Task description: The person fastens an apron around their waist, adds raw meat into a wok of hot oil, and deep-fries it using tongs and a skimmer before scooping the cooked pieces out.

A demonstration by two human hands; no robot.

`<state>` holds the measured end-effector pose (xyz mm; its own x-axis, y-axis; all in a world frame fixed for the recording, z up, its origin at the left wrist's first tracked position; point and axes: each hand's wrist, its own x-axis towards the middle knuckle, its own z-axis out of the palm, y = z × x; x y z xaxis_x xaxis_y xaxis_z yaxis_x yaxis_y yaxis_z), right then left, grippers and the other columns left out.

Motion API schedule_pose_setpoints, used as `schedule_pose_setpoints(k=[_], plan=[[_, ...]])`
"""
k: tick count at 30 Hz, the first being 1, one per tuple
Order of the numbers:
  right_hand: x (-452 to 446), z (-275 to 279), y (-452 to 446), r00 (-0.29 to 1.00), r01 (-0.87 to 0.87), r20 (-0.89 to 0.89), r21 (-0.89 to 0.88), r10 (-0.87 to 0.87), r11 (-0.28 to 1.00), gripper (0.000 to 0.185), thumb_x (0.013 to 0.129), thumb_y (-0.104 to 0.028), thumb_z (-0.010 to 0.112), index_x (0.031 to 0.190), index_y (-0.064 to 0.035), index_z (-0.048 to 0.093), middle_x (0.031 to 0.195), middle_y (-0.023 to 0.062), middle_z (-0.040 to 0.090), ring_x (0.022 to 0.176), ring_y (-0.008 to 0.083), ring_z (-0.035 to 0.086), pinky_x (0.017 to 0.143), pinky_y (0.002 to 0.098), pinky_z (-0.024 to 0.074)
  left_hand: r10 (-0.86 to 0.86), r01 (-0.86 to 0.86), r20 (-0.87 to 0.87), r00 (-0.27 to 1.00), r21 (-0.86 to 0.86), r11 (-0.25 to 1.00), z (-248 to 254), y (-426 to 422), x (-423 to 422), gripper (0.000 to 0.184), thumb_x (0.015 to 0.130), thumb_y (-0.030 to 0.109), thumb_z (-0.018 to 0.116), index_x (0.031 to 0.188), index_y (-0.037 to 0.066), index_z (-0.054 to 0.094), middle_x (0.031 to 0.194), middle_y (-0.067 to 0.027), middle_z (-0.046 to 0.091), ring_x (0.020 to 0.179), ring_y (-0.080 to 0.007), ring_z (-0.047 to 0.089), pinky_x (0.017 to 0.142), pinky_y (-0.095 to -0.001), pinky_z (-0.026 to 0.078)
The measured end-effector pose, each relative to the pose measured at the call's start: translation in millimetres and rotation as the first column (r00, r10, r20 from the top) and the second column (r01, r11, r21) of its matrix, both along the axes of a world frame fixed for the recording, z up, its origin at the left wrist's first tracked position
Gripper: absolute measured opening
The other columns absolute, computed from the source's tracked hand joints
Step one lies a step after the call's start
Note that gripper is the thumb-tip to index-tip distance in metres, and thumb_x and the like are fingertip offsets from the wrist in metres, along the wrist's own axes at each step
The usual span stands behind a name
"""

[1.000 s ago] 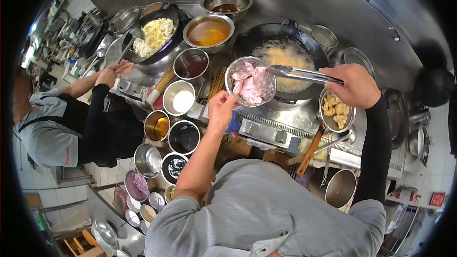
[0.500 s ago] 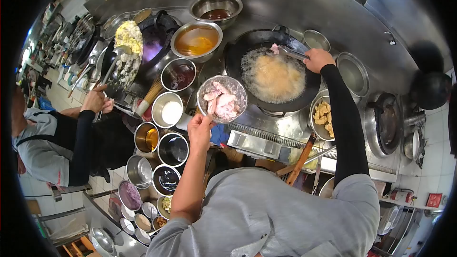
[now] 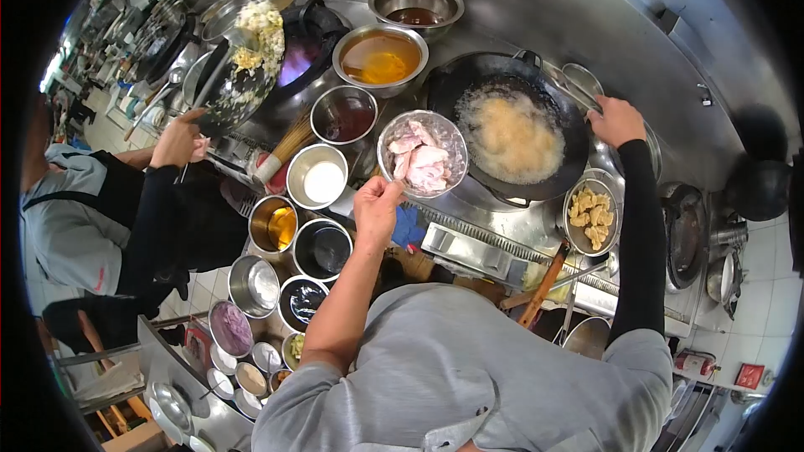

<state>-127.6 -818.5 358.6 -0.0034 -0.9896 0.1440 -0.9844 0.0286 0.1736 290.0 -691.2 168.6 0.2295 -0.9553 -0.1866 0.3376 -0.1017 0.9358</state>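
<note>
My left hand [image 3: 377, 208] pinches the near rim of a metal bowl [image 3: 387, 169] that holds pale raw meat pieces [image 3: 421, 165]. To its right, a black wok [image 3: 578, 151] contains bubbling oil with golden pieces [image 3: 511, 136] frying in it. My right hand [image 3: 617, 122] is closed on metal tongs [image 3: 572, 88] above the wok's right edge, and the tongs' tips reach over the far right side of the wok. Nothing can be made out between the tips. Below my right hand, a strainer [image 3: 618, 230] holds fried golden pieces [image 3: 591, 216].
At the left, a co-worker [image 3: 79, 226] tilts a wok of egg and rice [image 3: 255, 42] beside a burner flame [image 3: 297, 63]. Bowls of amber liquid [image 3: 381, 57] and dark sauce [image 3: 343, 115] stand between the woks. Several metal pots [image 3: 322, 249] line the left side.
My right hand with the tongs has gone from the meat bowl to the wok's far right side. The meat bowl shifted left, then back right. The co-worker's wok has been lifted and tilted off its burner.
</note>
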Motion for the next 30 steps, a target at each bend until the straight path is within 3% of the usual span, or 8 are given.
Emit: schedule_pose_setpoints(k=[2,6,8,11,18,24,27,30], plan=[[23,30,27,0.969,-0.242,0.024,-0.093,0.245,0.966,0.038,0.085,-0.030,0.065,0.116,-0.0082,0.070,0.098,0.0184,0.072,0.091,0.0380,0.068,0.081,0.0497,0.0545,-0.020,0.020,0.030,0.999,-0.013,1.000,-3,-5,-3,0.025,0.088,0.011,0.067,0.067,0.007,0.053,0.068,0.0008,0.057,0.065,-0.0070,0.051,0.062,-0.0235,0.043],[93,67,74,0.772,-0.633,0.073,-0.008,0.632,0.774,0.038,0.081,-0.022,0.068,0.116,-0.0048,0.069,0.088,0.0119,0.067,0.078,0.0325,0.067,0.070,0.0432,0.0537,-0.108,0.111,0.136,0.985,-0.016,0.994,0,-12,-7,0.025,0.090,0.008,0.065,0.069,0.008,0.053,0.072,-0.0005,0.060,0.066,-0.0080,0.056,0.066,-0.0233,0.046],[125,62,85,0.780,-0.623,0.023,0.118,0.625,0.773,0.035,0.081,-0.025,0.069,0.112,-0.0086,0.067,0.086,0.0099,0.066,0.076,0.0298,0.069,0.068,0.0422,0.0540,-0.130,0.132,0.109,0.985,-0.014,0.991,2,-14,-13,0.024,0.090,0.009,0.065,0.069,0.008,0.053,0.071,-0.0003,0.059,0.066,-0.0079,0.055,0.066,-0.0230,0.045],[139,33,76,0.688,-0.712,-0.050,0.145,0.724,0.687,0.043,0.084,-0.024,0.067,0.124,-0.0086,0.064,0.086,0.0076,0.063,0.072,0.0287,0.066,0.061,0.0423,0.0510,-0.162,0.165,0.088,0.983,-0.021,0.986,6,-15,-21,0.024,0.090,0.009,0.065,0.069,0.008,0.053,0.071,-0.0003,0.059,0.067,-0.0080,0.055,0.067,-0.0231,0.045],[131,36,69,0.704,-0.696,-0.048,0.152,0.708,0.702,0.040,0.085,-0.022,0.067,0.123,-0.0104,0.064,0.086,0.0063,0.064,0.071,0.0289,0.066,0.062,0.0424,0.0508,-0.173,0.172,0.082,0.981,0.027,0.985,4,-24,-15,0.025,0.091,0.009,0.065,0.069,0.008,0.052,0.073,-0.0003,0.059,0.069,-0.0092,0.057,0.072,-0.0258,0.051],[109,47,57,0.745,-0.667,0.030,0.043,0.667,0.744,0.037,0.085,-0.020,0.067,0.120,-0.0088,0.067,0.083,0.0098,0.064,0.074,0.0316,0.065,0.065,0.0437,0.0512,-0.083,0.083,-0.060,0.995,-0.006,0.997,-10,-34,-14,0.027,0.088,0.012,0.067,0.067,0.007,0.052,0.068,0.0002,0.055,0.063,-0.0082,0.051,0.065,-0.0273,0.049],[96,34,37,0.792,-0.604,0.089,-0.026,0.604,0.796,0.034,0.086,-0.022,0.067,0.117,-0.0093,0.070,0.088,0.0125,0.069,0.080,0.0342,0.066,0.070,0.0465,0.0520,-0.090,0.091,-0.013,0.996,0.067,0.994,-12,-35,-9,0.025,0.091,0.008,0.066,0.070,0.007,0.052,0.077,-0.0020,0.060,0.072,-0.0099,0.059,0.075,-0.0296,0.057],[85,8,2,0.869,-0.491,0.068,0.004,0.489,0.871,0.033,0.085,-0.024,0.064,0.113,-0.0089,0.071,0.091,0.0159,0.072,0.087,0.0364,0.068,0.077,0.0492,0.0532,-0.015,0.012,0.030,0.999,0.100,0.995,-12,-31,-7,0.025,0.087,0.011,0.068,0.067,0.007,0.052,0.070,-0.0009,0.057,0.065,-0.0102,0.056,0.068,-0.0275,0.052]])
